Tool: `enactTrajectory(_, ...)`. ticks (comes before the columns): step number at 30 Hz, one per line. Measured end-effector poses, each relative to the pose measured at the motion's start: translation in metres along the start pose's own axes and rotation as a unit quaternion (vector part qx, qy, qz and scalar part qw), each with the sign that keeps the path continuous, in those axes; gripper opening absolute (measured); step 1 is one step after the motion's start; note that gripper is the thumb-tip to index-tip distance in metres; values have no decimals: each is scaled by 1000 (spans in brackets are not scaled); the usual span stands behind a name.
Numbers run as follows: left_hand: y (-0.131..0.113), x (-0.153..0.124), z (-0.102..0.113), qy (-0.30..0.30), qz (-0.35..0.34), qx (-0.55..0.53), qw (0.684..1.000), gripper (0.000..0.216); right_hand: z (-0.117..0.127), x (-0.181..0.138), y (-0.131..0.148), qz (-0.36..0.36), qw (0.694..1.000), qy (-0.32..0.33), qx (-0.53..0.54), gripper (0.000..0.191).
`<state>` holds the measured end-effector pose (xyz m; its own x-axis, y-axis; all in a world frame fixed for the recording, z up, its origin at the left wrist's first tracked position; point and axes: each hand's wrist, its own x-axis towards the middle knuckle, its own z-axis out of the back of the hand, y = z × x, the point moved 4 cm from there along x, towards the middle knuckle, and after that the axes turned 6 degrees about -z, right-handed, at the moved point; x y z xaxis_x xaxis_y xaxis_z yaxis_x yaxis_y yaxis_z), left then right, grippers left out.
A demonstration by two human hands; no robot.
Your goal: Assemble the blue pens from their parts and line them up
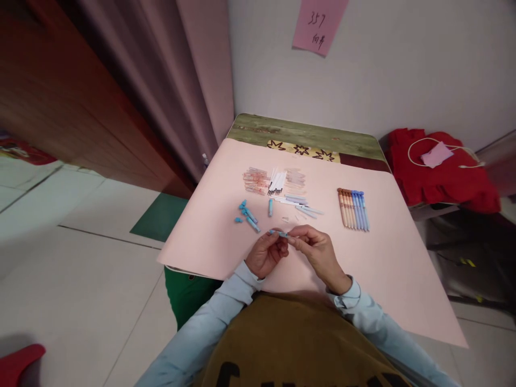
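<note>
My left hand (266, 253) is closed around a small light-blue pen part (278, 233), held just above the pink sheet (209, 226) on the table. My right hand (318, 250) pinches at the right end of that same part, fingertips meeting my left. Just beyond my hands lie a few tiny pale pieces (291, 219). Loose blue caps and barrels (248, 214) lie to the left of my hands. A heap of orange barrels, white refills and pale tubes (274, 181) sits further back. A neat row of finished orange and blue pens (353, 209) lies to the right.
The table's green patterned far edge (306, 135) meets a white wall with a pink paper note (318, 24). A red cloth with a white cable (443, 166) lies at the right. A curtain (169, 80) and tiled floor are at the left. A green stool (183, 290) stands under the table.
</note>
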<state>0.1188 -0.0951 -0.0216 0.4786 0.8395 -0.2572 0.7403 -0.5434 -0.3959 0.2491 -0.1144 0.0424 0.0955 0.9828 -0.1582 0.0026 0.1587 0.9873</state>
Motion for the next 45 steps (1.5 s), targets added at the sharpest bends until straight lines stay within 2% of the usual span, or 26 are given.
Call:
enactTrajectory(5,-1,-1,-3,13,-5,10,1000,20,0,-2,-7,-31,999,-10,-10,25)
enactTrajectory(14,0,-2,-4,10,5,7,1000,21,1,-8,0,-11,997,-39,-68,23)
enactTrajectory(19,2,-3,-4,26,15,59,998,22,-7,-8,-4,-92,993,66,46,30)
enactTrajectory(21,2,-3,-3,28,18,62,997,23,-6,-7,-6,-112,989,82,57,34)
enactTrajectory(23,1,-3,-1,19,17,44,999,23,3,-3,-8,-108,992,57,30,34)
enactTrajectory(26,0,-3,2,-4,16,18,1000,20,30,11,-11,-51,996,-44,-62,35)
enactTrajectory(28,0,-2,3,-11,19,16,1000,18,52,21,-12,0,975,-141,-170,34)
enactTrajectory(31,-1,-3,3,-13,20,15,1000,17,74,36,-17,39,929,-213,-299,32)
enactTrajectory(34,-2,-4,1,-10,18,16,1000,17,78,44,-23,61,903,-221,-363,30)
enactTrajectory(39,-3,-4,-2,-5,20,20,1000,20,62,49,-20,81,871,-189,-446,27)
enactTrajectory(45,-2,-5,-1,-13,20,21,999,24,61,58,-12,73,838,-200,-502,25)
